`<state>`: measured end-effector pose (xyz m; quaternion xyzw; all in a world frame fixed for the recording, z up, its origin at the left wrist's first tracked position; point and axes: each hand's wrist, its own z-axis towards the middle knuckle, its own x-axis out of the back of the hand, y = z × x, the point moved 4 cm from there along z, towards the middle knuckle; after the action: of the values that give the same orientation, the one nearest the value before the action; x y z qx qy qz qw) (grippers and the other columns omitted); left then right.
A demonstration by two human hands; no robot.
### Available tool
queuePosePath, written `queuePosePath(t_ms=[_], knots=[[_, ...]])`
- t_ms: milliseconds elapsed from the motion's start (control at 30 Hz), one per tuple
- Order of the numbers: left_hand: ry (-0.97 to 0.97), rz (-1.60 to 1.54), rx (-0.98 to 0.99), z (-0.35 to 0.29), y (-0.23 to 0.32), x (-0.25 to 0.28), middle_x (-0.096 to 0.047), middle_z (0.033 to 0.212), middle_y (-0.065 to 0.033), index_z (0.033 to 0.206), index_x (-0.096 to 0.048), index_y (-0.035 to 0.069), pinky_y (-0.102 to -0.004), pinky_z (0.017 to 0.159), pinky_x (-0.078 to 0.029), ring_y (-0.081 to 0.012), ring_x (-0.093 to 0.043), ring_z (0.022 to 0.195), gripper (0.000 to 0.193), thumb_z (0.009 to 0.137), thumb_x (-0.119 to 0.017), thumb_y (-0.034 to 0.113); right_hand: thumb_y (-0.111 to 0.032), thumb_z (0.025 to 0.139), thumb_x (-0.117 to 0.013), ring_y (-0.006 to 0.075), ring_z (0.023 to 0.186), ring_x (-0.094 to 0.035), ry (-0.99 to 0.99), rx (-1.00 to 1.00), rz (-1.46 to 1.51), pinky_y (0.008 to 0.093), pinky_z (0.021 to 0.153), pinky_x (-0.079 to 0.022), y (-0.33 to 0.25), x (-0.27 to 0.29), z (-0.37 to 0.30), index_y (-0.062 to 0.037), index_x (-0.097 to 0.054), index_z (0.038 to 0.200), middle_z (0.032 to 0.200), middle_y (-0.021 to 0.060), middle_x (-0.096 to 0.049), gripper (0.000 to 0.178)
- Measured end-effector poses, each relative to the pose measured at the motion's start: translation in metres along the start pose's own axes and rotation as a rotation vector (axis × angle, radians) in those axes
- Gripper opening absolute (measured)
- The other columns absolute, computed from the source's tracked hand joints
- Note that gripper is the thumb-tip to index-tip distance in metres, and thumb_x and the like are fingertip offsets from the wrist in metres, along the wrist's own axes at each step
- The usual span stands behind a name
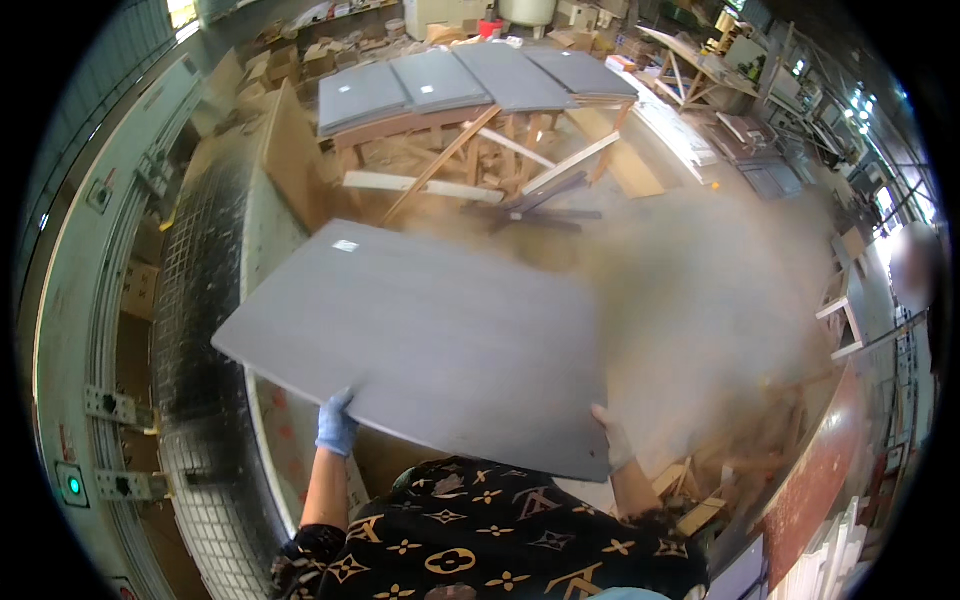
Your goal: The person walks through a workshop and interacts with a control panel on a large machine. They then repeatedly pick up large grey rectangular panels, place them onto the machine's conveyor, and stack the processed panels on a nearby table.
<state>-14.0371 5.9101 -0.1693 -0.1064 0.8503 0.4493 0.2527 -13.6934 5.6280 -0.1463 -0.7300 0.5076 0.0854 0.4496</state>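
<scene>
I hold a large flat grey board (420,340) level in front of my chest, above the floor. My left hand (335,425), in a blue glove, grips its near left edge. In a pale glove, my right hand (612,438) grips the near right corner. A small white sticker (346,246) sits on the board's far left corner. The board hides most of what lies under it.
Several similar grey boards (470,82) lie side by side on wooden trestles at the back. Loose wooden battens (560,170) lean beneath them. A metal machine frame with a grid panel (200,300) runs along the left. Wood offcuts (700,500) lie at the lower right.
</scene>
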Motion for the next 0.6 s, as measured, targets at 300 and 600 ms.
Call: queuePosePath(t_ms=[300, 600], knots=[[-0.13, 0.511, 0.403, 0.187, -0.152, -0.285, -0.059, 0.075, -0.0076, 0.086, -0.057, 0.005, -0.0331, 0.057, -0.052, -0.0199, -0.057, 0.061, 0.019, 0.073, -0.06, 0.019, -0.023, 0.083, -0.046, 0.0254, 0.093, -0.052, 0.351, 0.437, 0.438, 0.0372, 0.081, -0.044, -0.108, 0.144, -0.025, -0.0005, -0.044, 0.114, 0.109, 0.0129, -0.051, 0.039], [-0.51, 0.437, 0.503, 0.33, -0.207, -0.551, -0.06, 0.085, -0.0085, 0.094, -0.054, 0.003, -0.0343, 0.071, -0.05, -0.0206, -0.059, 0.075, 0.027, 0.073, -0.061, 0.018, -0.021, 0.084, -0.044, 0.0232, 0.089, -0.052, 0.455, 0.779, 0.451, 0.0343, 0.078, -0.044, -0.247, 0.175, 0.047, -0.0004, -0.044, 0.112, 0.104, 0.0118, -0.052, 0.034]])
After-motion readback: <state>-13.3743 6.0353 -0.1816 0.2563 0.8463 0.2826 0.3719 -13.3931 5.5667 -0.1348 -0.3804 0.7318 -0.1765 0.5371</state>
